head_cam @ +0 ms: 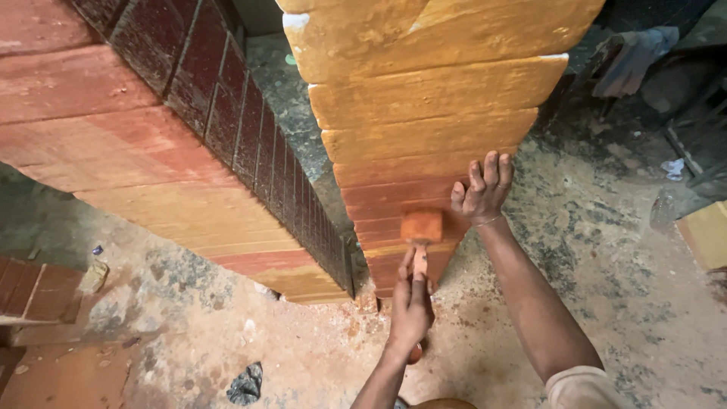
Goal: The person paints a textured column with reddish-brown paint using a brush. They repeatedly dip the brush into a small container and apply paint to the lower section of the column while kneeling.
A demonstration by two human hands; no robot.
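Tall upright wooden panel of stacked horizontal boards, flat-faced, grain visible: upper boards raw yellow-ochre, lower boards coated a wet reddish brown. White chips show on two board corners near the top.

Wide flat paintbrush with a stain-reddened head and short wooden handle lies pressed against the lower reddish boards of the panel, head up, handle pointing down.

Left hand, below the panel's foot: grip closed around the brush handle, index finger laid along the handle toward the head. The brush head sits just above the fingertips, clear of the grip; only the handle is enclosed.

Right hand, at the panel's right edge, just right of the brush head: fingers spread and curled over the edge where ochre meets red, steadying the panel. It grips the board edge, not the brush. A thin band shows at the wrist.

Left of the panel: a second wooden piece of broad stained planks, red grading to ochre toward its lower end, with a dark, slatted edge facing the panel.

Below the panel: rough mottled stone floor, grey-green patches under a dusting of reddish sawdust. A crumpled dark scrap lies on the floor, well left of and below the panel's foot.
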